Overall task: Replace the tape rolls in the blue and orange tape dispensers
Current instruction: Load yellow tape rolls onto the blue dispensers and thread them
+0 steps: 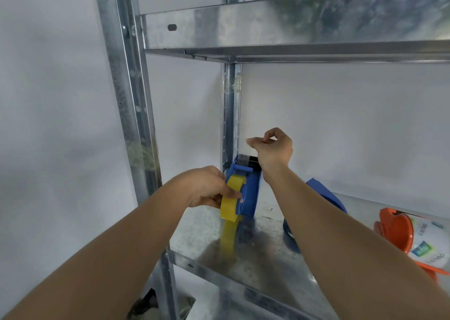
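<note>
Blue dispenser (246,188): upright on the steel shelf (263,254).
Left hand (207,189): clamps the yellow tape roll (231,199) at the dispenser's side.
Right hand (272,146): above the dispenser's cutter, fingertips pinched; whether on clear tape, cannot tell.
Advice: steady the roll, draw tape straight over the blade.
Orange dispenser (399,232): right of the blue one.

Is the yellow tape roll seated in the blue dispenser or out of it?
In: the yellow tape roll sits on the blue dispenser hub, left hand gripping it.

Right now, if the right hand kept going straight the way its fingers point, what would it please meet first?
The right hand is raised above the blue dispenser, its curled fingers pointing left toward the rear metal upright. That post looks like the first thing in line, though depth is unclear.
</note>
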